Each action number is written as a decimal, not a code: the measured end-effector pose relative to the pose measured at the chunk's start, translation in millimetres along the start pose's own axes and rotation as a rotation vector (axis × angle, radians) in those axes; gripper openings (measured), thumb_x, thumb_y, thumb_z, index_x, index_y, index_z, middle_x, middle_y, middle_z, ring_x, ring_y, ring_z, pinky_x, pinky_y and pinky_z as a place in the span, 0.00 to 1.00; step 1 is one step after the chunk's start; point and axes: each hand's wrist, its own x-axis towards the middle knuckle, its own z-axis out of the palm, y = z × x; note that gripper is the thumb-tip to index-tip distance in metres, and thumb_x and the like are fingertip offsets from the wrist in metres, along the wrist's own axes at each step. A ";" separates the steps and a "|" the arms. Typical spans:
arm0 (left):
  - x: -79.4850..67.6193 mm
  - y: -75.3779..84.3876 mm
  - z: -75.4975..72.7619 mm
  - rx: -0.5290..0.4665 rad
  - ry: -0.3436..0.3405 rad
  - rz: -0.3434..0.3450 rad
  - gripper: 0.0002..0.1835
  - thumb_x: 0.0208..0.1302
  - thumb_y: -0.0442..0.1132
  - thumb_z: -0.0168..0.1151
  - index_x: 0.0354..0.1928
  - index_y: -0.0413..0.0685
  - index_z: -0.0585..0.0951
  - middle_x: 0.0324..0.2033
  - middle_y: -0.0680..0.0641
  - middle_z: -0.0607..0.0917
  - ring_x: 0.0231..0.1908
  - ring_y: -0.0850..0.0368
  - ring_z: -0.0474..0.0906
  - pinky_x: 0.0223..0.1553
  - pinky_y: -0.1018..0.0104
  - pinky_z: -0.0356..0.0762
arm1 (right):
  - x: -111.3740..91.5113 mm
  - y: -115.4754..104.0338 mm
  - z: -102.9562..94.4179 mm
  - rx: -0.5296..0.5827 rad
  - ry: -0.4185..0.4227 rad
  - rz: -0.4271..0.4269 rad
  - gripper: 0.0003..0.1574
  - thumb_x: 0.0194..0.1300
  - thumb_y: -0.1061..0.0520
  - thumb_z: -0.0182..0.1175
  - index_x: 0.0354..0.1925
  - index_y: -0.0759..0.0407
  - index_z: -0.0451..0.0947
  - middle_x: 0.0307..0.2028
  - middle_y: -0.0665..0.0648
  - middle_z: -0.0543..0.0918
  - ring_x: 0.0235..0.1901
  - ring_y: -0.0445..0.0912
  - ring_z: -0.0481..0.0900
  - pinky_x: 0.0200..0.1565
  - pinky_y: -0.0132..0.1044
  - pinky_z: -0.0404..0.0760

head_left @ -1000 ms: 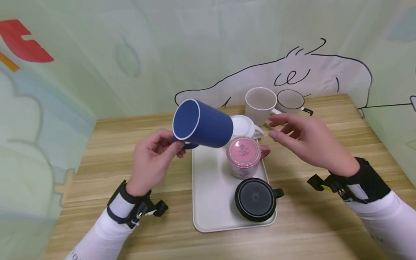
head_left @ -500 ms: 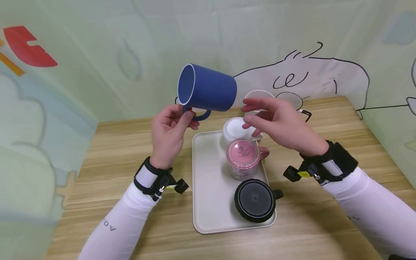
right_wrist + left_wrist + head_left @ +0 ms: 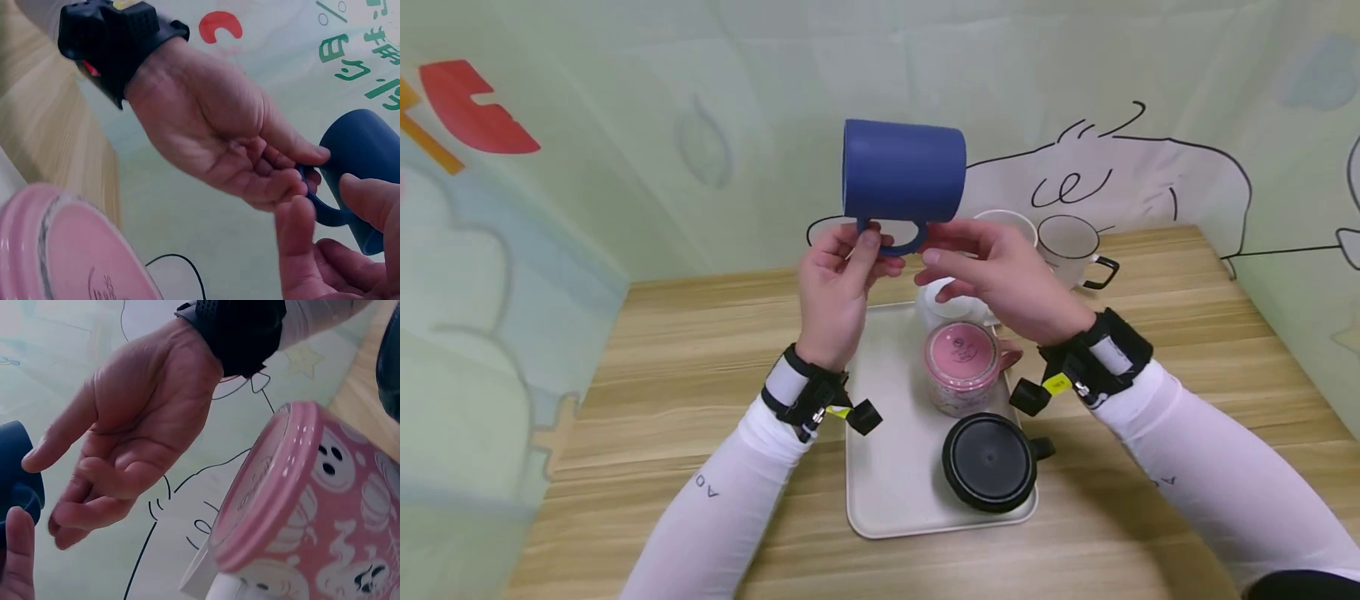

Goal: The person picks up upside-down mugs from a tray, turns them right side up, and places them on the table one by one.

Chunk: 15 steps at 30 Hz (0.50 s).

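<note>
We are holding a blue mug (image 3: 903, 171) up in the air above the far end of the tray (image 3: 880, 467), lying on its side with the handle hanging underneath. Our left hand (image 3: 838, 279) is pinching that handle, thumb and fingers curled round the loop; the right wrist view is showing this grip plainly. Our right hand (image 3: 996, 271) is coming in just beside it, fingers loosely bent and holding nothing, fingertips near the handle but, as far as we can tell, not gripping it.

We are judging this as a hand-over or a turning of the mug between the two hands. The next move is calling for the right hand to get a firm hold on the handle or the body before the left lets go, since the mug is hanging well above the other cups.

The mug is looking smooth and matte, a plain cylinder with a rounded loop handle. Below it on the pale, round-cornered tray three cups are standing upside down: a white cup (image 3: 943, 302), a glossy pink mug (image 3: 964, 365) with small printed figures, and a black mug (image 3: 990, 461). Behind, on the wood-grain surface (image 3: 685, 358), two upright white cups are standing.
</note>
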 end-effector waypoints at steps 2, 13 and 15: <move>-0.2 -3.0 1.7 -0.042 0.006 -0.023 0.07 0.71 0.34 0.58 0.45 0.35 0.78 0.38 0.38 0.83 0.30 0.52 0.84 0.40 0.60 0.84 | 2.3 1.7 2.8 0.027 0.023 0.003 0.29 0.69 0.52 0.63 0.63 0.63 0.73 0.53 0.64 0.80 0.48 0.58 0.81 0.44 0.43 0.83; -0.1 -13.4 8.2 -0.143 0.009 -0.101 0.12 0.71 0.34 0.58 0.48 0.30 0.76 0.37 0.41 0.85 0.32 0.53 0.85 0.40 0.62 0.83 | 10.6 8.3 5.6 0.200 0.114 -0.050 0.23 0.68 0.53 0.63 0.56 0.67 0.78 0.43 0.66 0.82 0.38 0.51 0.83 0.41 0.36 0.83; 1.4 -13.4 8.3 -0.130 -0.007 -0.112 0.12 0.71 0.34 0.58 0.48 0.30 0.77 0.38 0.40 0.85 0.34 0.53 0.85 0.42 0.61 0.83 | 11.4 9.4 4.0 0.204 0.118 -0.075 0.22 0.68 0.54 0.63 0.55 0.67 0.78 0.43 0.66 0.82 0.37 0.51 0.83 0.43 0.38 0.83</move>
